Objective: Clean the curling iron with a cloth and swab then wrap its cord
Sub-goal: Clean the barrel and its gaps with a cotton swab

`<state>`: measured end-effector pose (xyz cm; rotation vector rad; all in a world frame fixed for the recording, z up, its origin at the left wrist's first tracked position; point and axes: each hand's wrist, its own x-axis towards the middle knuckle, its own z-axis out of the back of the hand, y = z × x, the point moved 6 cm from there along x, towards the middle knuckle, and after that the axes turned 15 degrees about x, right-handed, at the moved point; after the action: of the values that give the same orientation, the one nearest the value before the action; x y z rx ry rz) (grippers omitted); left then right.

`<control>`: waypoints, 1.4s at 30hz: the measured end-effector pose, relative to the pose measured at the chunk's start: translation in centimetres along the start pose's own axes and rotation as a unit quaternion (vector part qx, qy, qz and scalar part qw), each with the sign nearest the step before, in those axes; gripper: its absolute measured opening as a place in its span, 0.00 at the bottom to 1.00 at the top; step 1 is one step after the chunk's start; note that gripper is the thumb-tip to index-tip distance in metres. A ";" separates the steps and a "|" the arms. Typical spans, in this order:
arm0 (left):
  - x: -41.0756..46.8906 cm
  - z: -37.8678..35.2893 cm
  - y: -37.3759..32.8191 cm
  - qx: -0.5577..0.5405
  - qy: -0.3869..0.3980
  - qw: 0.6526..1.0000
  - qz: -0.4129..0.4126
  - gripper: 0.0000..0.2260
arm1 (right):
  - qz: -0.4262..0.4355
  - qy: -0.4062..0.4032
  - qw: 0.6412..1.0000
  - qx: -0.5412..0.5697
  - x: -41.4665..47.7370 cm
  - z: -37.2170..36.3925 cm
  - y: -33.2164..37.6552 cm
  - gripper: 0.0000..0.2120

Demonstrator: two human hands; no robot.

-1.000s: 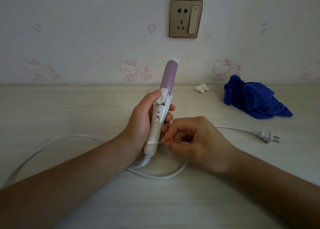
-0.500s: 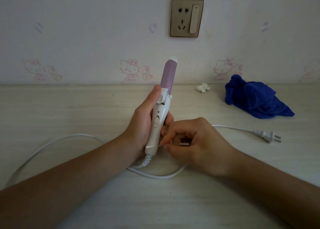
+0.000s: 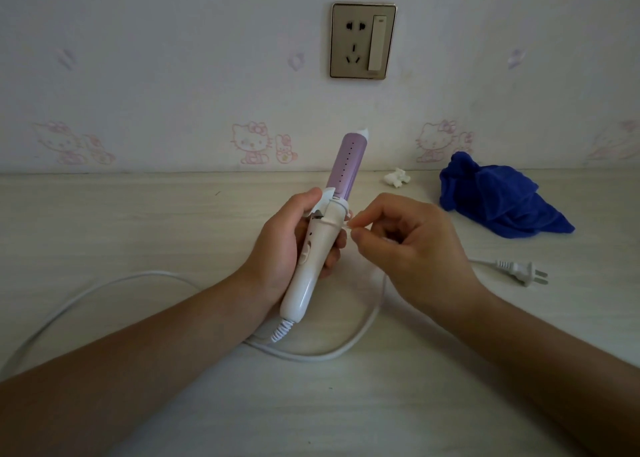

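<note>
Head view: left hand [image 3: 280,248] grips the curling iron [image 3: 320,248] upright; right hand [image 3: 408,245] pinches a swab [image 3: 347,227] against its collar.

Domestic room, likely a bedroom. Wall socket [image 3: 363,41] set in pale wallpaper; below it, pink cartoon-cat decals [image 3: 254,142] line the wall just above a light wood-grain surface [image 3: 138,221].

A glossy white plastic handle and a matt lilac barrel are seen on the curling iron [image 3: 320,245]. Right of it, a fluffy blue cloth [image 3: 498,197] is seen; beneath it, a smooth white cord [image 3: 332,351] is laid on the pale, wood-grained table [image 3: 138,221].
</note>
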<state>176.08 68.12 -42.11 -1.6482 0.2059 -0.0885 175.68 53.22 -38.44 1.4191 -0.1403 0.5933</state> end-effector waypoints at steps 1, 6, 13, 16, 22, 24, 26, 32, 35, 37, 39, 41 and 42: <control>0.0 0.0 0.1 -0.003 0.002 1.000 0.003 0.22 | -0.002 0.009 1.000 0.003 0.0 0.0 -0.1 0.08; -0.1 -0.1 0.1 -0.012 0.013 1.000 0.019 0.25 | -0.007 0.019 1.000 0.007 0.1 -0.1 -0.4 0.06; -0.5 -0.5 0.1 0.010 0.048 0.998 0.034 0.26 | 0.000 -0.028 0.999 -0.027 0.7 1.1 -0.5 0.08; -0.6 -0.5 0.0 0.005 0.052 0.998 0.033 0.25 | -0.005 0.008 1.000 -0.009 0.4 0.5 -0.6 0.09; -0.4 -0.4 0.0 -0.030 0.057 0.997 0.037 0.25 | 0.005 -0.020 1.000 0.002 0.5 0.8 -0.4 0.09; -0.4 -0.3 0.1 -0.040 0.050 0.997 0.042 0.26 | 0.006 0.025 1.000 0.015 0.3 0.0 -0.2 0.09; -0.5 -0.2 0.4 -0.049 0.037 0.997 0.054 0.27 | -0.003 0.101 0.995 0.011 -0.3 -1.7 -0.1 0.08; -0.3 -0.1 0.3 -0.062 0.048 0.995 0.055 0.30 | -0.020 0.078 0.996 0.032 -0.5 -1.5 -0.5 0.11; -0.4 -0.2 0.6 -0.081 0.064 0.991 0.083 0.30 | -0.013 0.177 0.984 0.001 -1.6 -3.6 -0.1 0.05; -0.4 -0.2 0.6 -0.083 0.064 0.991 0.089 0.30 | -0.009 0.179 0.984 -0.016 -1.6 -3.7 -0.1 0.04; -0.4 -0.1 0.5 -0.090 0.055 0.991 0.087 0.29 | -0.015 0.199 0.980 -0.016 -1.9 -3.9 -0.1 0.04; -0.4 0.0 0.4 -0.101 0.049 0.990 0.082 0.28 | -0.006 0.231 0.972 -0.029 -2.5 -4.5 0.1 0.04; -0.3 0.0 0.4 -0.105 0.049 0.990 0.082 0.28 | 0.000 0.230 0.972 -0.038 -2.5 -4.6 0.2 0.04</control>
<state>175.71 68.15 -42.49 -1.8318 0.4374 -0.0242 172.31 56.84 -40.19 1.1743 0.2035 0.8922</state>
